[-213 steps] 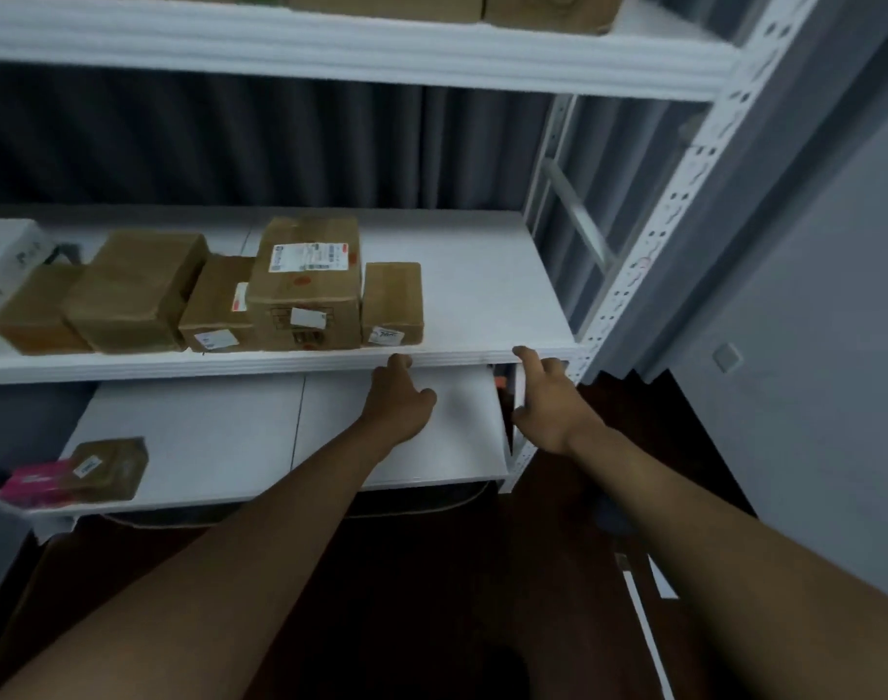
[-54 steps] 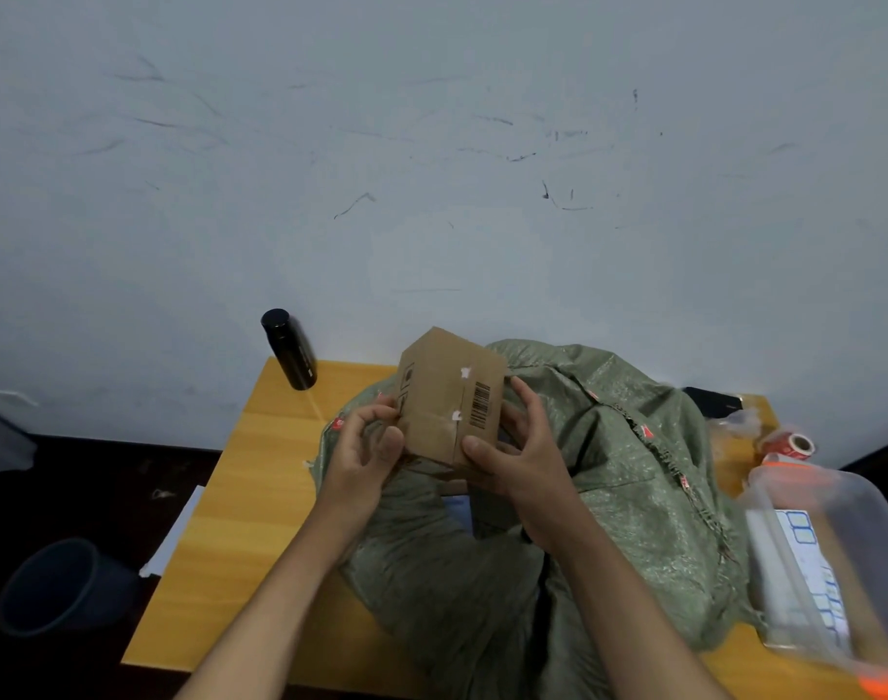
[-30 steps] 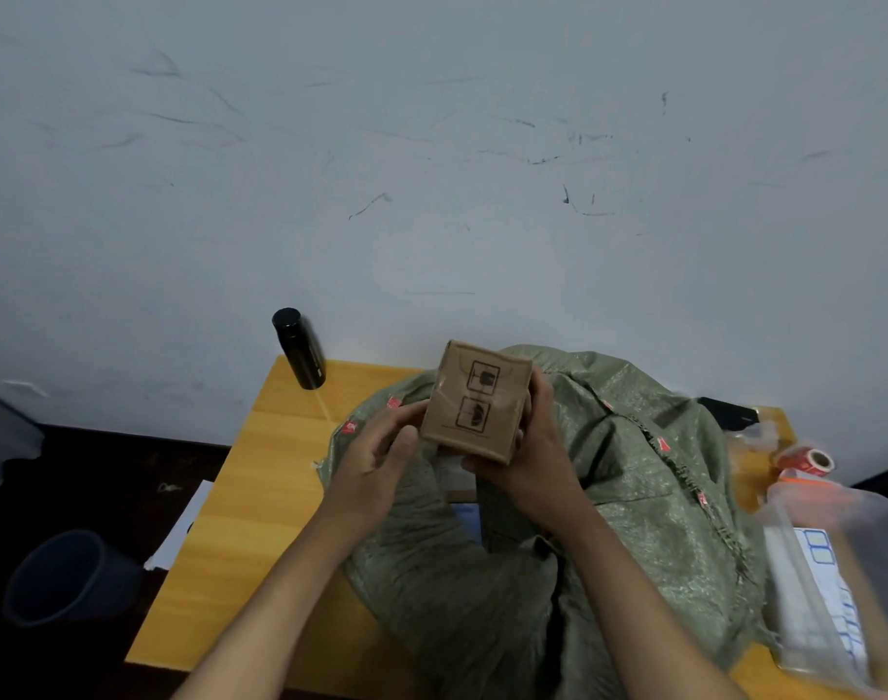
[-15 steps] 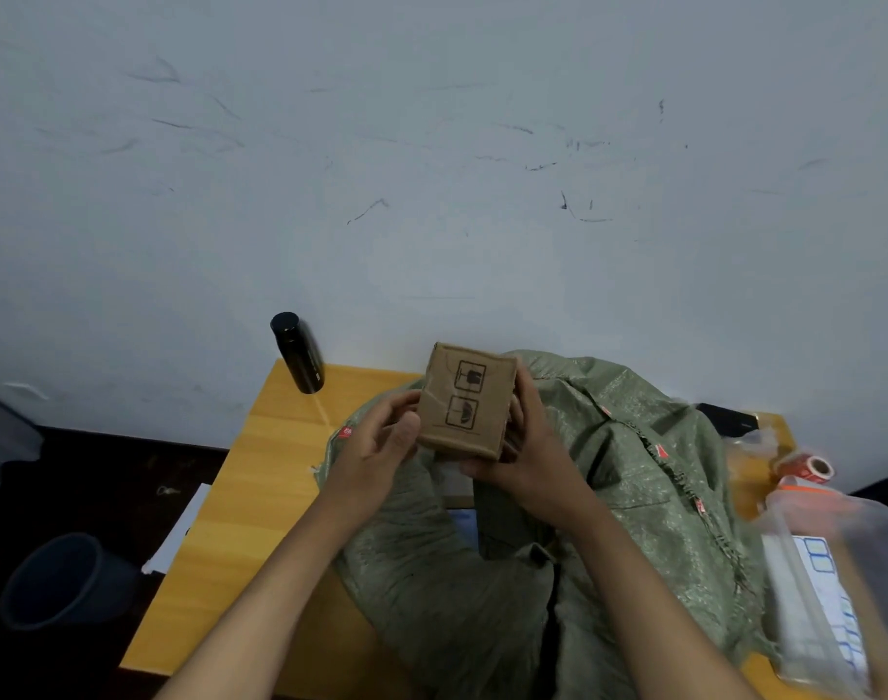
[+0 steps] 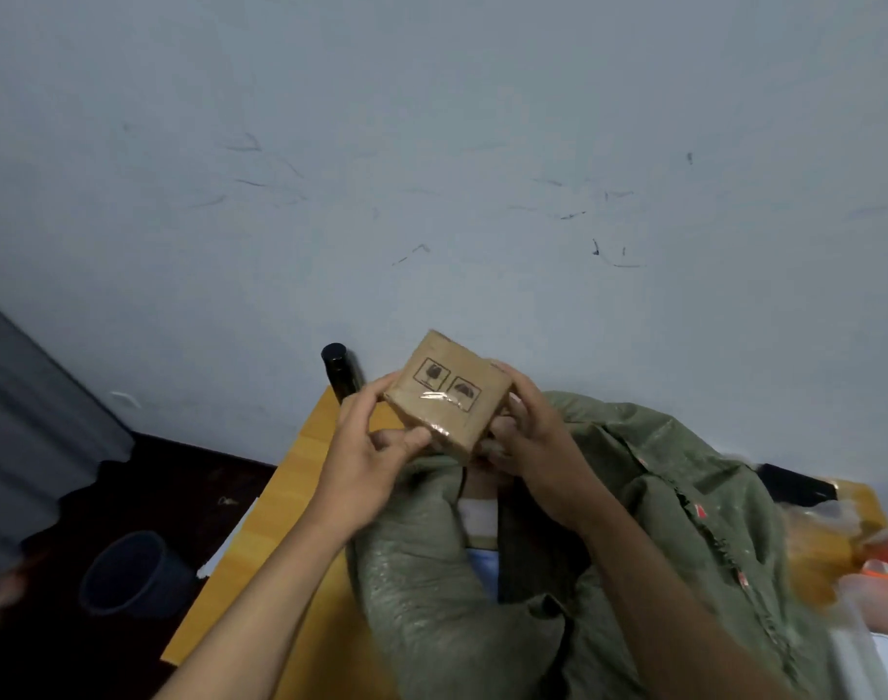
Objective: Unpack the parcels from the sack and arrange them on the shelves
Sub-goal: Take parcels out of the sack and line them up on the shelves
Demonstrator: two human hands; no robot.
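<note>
Both hands gripped one small parcel point(image 5: 449, 399) above the sack point(image 5: 608, 548) at frame centre; left hand point(image 5: 368, 454) pinched its left corner, right hand point(image 5: 525, 439) its right; long axis ran diagonally.

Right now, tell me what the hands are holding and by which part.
Both hold a small brown cardboard parcel above the green sack: left hand grips its left edge, right hand its right edge.

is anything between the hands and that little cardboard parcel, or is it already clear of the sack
Nothing visible is between them: the left hand and right hand both grip the small cardboard parcel directly, holding it above the green sack. The shelves are out of view, so that path cannot be judged.
</note>
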